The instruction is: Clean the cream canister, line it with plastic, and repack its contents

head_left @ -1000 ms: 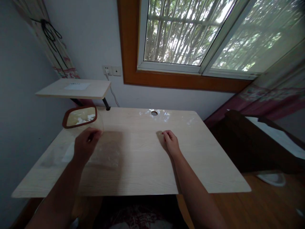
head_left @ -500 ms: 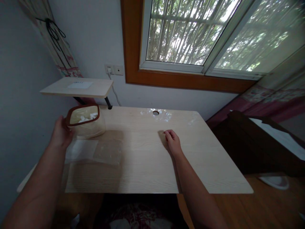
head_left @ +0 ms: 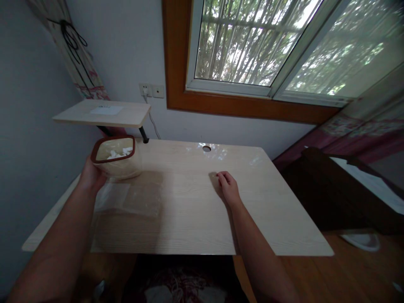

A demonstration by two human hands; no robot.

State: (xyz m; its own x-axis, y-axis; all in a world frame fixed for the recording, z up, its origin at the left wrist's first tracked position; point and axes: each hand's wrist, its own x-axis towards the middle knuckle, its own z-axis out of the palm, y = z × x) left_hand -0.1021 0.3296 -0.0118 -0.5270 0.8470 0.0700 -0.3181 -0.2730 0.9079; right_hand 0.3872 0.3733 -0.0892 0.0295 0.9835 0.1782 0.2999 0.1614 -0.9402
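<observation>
A cream wastebasket [head_left: 126, 168] with a brown rim is at the left of the desk, its opening tilted toward me. Crumpled white paper [head_left: 116, 154] lies inside it. My left hand [head_left: 91, 174] is closed on the bin's near left side, fingers partly hidden behind and under it. A clear plastic bag [head_left: 142, 198] with a whitish part lies flat on the desk just in front of the bin. My right hand [head_left: 229, 187] rests at the middle right of the desk, fingers curled and pinched together. Anything between those fingertips is too small to make out.
The light wooden desk [head_left: 189, 219] has a round cable hole [head_left: 206, 148] near its back edge. A raised shelf [head_left: 132, 113] with a paper label [head_left: 106, 110] overhangs the back left, close behind the bin. A dark piece of furniture [head_left: 341, 189] stands right of the desk.
My left hand has shifted the wastebasket slightly right and tipped its opening more toward me, so more of the inside shows. My right hand has stayed in place.
</observation>
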